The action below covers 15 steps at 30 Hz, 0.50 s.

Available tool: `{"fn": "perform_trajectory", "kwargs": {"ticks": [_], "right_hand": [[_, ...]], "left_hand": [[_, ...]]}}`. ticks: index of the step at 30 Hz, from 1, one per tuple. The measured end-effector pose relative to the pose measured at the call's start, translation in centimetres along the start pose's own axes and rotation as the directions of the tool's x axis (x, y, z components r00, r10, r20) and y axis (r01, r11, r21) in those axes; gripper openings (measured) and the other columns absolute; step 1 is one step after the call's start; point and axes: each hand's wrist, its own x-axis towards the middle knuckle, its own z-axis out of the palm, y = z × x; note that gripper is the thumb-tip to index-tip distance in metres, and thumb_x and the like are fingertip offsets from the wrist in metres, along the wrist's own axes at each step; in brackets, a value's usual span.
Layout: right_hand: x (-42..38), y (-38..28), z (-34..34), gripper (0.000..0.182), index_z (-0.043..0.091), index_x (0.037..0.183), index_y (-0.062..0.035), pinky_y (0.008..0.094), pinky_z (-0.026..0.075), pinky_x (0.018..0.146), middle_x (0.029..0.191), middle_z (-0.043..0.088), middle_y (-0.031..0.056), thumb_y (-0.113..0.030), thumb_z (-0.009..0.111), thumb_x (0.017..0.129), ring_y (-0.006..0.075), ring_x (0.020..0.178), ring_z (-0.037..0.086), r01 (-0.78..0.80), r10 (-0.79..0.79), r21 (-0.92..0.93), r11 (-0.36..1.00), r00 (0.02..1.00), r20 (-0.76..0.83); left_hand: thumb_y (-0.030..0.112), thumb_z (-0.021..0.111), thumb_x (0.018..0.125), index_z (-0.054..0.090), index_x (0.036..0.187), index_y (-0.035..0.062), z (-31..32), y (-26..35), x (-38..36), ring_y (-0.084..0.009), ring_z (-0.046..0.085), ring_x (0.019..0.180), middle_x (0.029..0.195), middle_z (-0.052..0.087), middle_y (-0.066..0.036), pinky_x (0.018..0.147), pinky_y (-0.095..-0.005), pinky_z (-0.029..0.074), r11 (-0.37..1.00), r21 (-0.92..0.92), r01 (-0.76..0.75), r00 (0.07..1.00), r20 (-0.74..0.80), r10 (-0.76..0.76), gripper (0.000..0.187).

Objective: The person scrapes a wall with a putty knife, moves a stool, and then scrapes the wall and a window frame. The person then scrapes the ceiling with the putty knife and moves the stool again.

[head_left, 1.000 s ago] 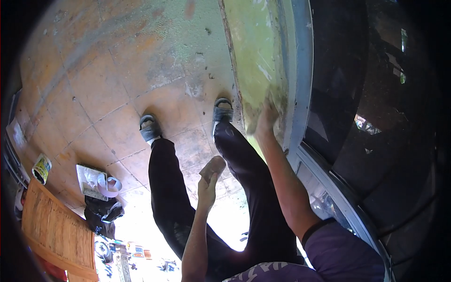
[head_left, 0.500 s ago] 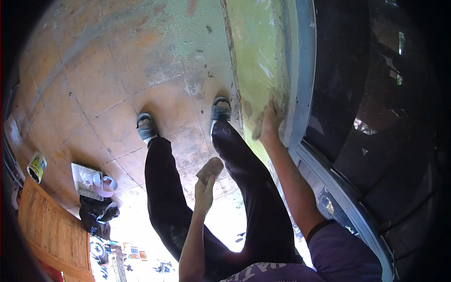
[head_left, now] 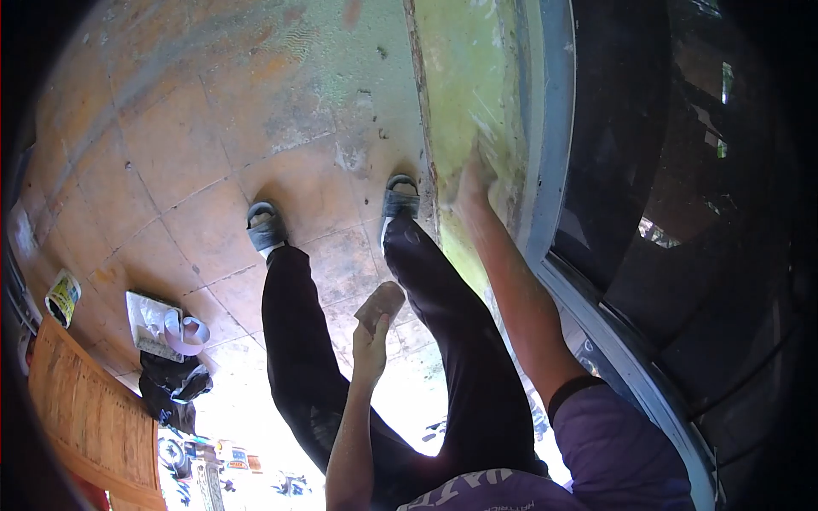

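My left hand is closed on a curved, dull brown piece that looks like sandpaper, held between my legs with the thumb on its face. On the right, my right arm reaches out to the low green wall, whose paint is scuffed and whitish in places. My right hand lies against that wall surface, its fingers pointing away from me. Motion blurs these fingers, and whatever may lie under the palm is hidden.
Grey sandals are on my feet on the worn tile floor. To the left are a yellow-labelled can, a pale board with a roll of tape, a black bag and a wooden panel. A blue-grey frame borders dark glass.
My right hand has slid along the green wall, forward and a little to the left. My left hand keeps the brown piece in nearly the same place.
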Motion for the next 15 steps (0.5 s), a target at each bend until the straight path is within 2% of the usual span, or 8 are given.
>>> {"fn": "perform_trajectory", "kwargs": {"ticks": [3, 6, 8, 9, 11, 12, 14, 15], "right_hand": [[5.8, 5.9, -1.0, 0.039, 0.051, 0.133, -0.0011, 0.0321, 0.054, 0.076, 0.122, 0.06, 0.015, -0.018, 0.051, 0.099, 0.0198, 0.105, 0.061, 0.294, -0.294, 0.002, 0.956, 0.955, 0.039], [-1.1, 1.9, -4.4, 0.038, 0.053, 0.132, 0.0, 0.031, 0.052, 0.08, 0.12, 0.062, 0.0144, -0.018, 0.053, 0.098, 0.0206, 0.105, 0.061, 0.102, -0.122, 0.228, 0.968, 0.99, 0.074], [-3.2, 0.4, -4.9, 0.038, 0.054, 0.132, 0.0, 0.0294, 0.052, 0.082, 0.122, 0.061, 0.0137, -0.018, 0.053, 0.098, 0.0211, 0.105, 0.062, -0.031, 0.007, 0.234, 0.972, 0.995, 0.101], [-2.6, 0.1, -4.4, 0.038, 0.053, 0.132, -0.0003, 0.0287, 0.052, 0.082, 0.124, 0.06, 0.013, -0.017, 0.053, 0.098, 0.0214, 0.106, 0.062, -0.031, 0.02, 0.109, 0.994, 0.995, 0.095], [1.2, 1.2, -2.3, 0.033, 0.057, 0.121, -0.0046, 0.0278, 0.047, 0.068, 0.105, 0.054, 0.0071, -0.026, 0.056, 0.096, 0.0176, 0.086, 0.054, 0.085, -0.088, 0.046, 0.995, 0.995, 0.053], [5.7, 4.4, -0.5, 0.031, 0.061, 0.108, -0.0085, 0.0276, 0.042, 0.055, 0.083, 0.049, 0.0019, -0.036, 0.061, 0.094, 0.0134, 0.065, 0.047, 0.201, -0.204, 0.113, 0.973, 0.979, 0.014], [7.7, 6.2, 0.5, 0.033, 0.064, 0.096, -0.0123, 0.0273, 0.037, 0.041, 0.061, 0.045, -0.0035, -0.045, 0.065, 0.091, 0.0092, 0.043, 0.038, 0.261, -0.262, 0.201, 0.944, 0.965, -0.023], [7.3, 6.3, -0.5, 0.033, 0.063, 0.096, -0.0122, 0.0273, 0.037, 0.041, 0.061, 0.045, -0.0036, -0.045, 0.065, 0.092, 0.0092, 0.043, 0.037, 0.214, -0.217, 0.223, 0.951, 0.976, -0.011]], "left_hand": [[0.018, 0.053, 0.098, 0.05, 0.131, -0.0058, -0.3, -0.7, 0.1, -0.0254, 0.056, 0.117, 0.125, 0.06, -0.019, 0.102, -0.0341, 0.04, 0.999, 0.038, -0.012, 1.0, 0.005, 0.012, 0.04], [0.018, 0.053, 0.098, 0.05, 0.131, -0.0059, -0.3, 0.0, 0.0, -0.0255, 0.056, 0.117, 0.126, 0.059, -0.019, 0.102, -0.0342, 0.04, 0.999, 0.051, -0.012, 1.0, 0.006, 0.012, 0.041], [0.019, 0.054, 0.098, 0.05, 0.131, -0.0057, -0.2, 0.2, 0.0, -0.0257, 0.056, 0.117, 0.126, 0.059, -0.019, 0.102, -0.0341, 0.04, 0.999, 0.031, -0.019, 1.0, 0.011, 0.019, 0.041], [0.019, 0.054, 0.098, 0.05, 0.131, -0.0056, 0.0, 0.1, -0.1, -0.0257, 0.056, 0.117, 0.126, 0.059, -0.019, 0.102, -0.0341, 0.04, 1.0, 0.021, -0.02, 1.0, 0.011, 0.02, 0.042], [0.019, 0.055, 0.098, 0.05, 0.131, -0.0054, 0.0, -0.5, -0.3, -0.026, 0.056, 0.117, 0.126, 0.059, -0.019, 0.102, -0.0341, 0.04, 0.999, 0.037, 0.002, 1.0, 0.006, -0.003, 0.042], [0.019, 0.055, 0.098, 0.05, 0.131, -0.0053, -0.1, -0.6, -0.1, -0.0261, 0.056, 0.117, 0.126, 0.059, -0.019, 0.103, -0.0341, 0.04, 0.999, 0.048, 0.004, 1.0, 0.0, -0.004, 0.042], [0.019, 0.055, 0.098, 0.05, 0.131, -0.0052, -0.1, -0.8, -0.2, -0.0263, 0.056, 0.117, 0.126, 0.059, -0.02, 0.103, -0.0342, 0.04, 0.998, 0.062, 0.01, 1.0, 0.002, -0.01, 0.041], [0.019, 0.055, 0.098, 0.05, 0.131, -0.0052, -0.2, -0.9, -0.2, -0.0264, 0.056, 0.117, 0.126, 0.059, -0.02, 0.103, -0.0342, 0.04, 0.998, 0.067, 0.011, 1.0, 0.004, -0.012, 0.041]]}}
